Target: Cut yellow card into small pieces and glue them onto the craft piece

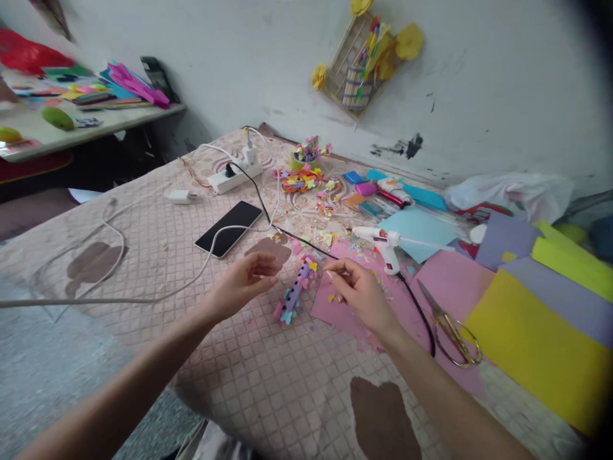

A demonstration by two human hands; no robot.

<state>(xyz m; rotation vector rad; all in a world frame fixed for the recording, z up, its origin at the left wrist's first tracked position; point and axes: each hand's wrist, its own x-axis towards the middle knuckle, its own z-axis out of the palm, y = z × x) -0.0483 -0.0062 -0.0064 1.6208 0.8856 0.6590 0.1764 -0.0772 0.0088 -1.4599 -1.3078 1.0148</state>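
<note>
Between my two hands, on the tablecloth, lies a narrow purple strip (297,289) with dark dots and small pink, yellow and blue paper shapes along its edges. My left hand (249,281) hovers just left of it, fingers loosely curled and thumb apart, with nothing visible in it. On the other side, my right hand (355,289) has thumb and fingertips pinched together above a pink sheet (330,305); anything between them is too small to make out. A white glue gun (383,243) with a clear stick rests behind my right hand.
Gold-handled scissors (453,329) and a yellow sheet (541,345) lie at right. A phone (228,229), a power strip (234,176) and loose cables cover the left side. Paper scraps (330,237) surround a small pot of paper pieces (306,156) near the wall.
</note>
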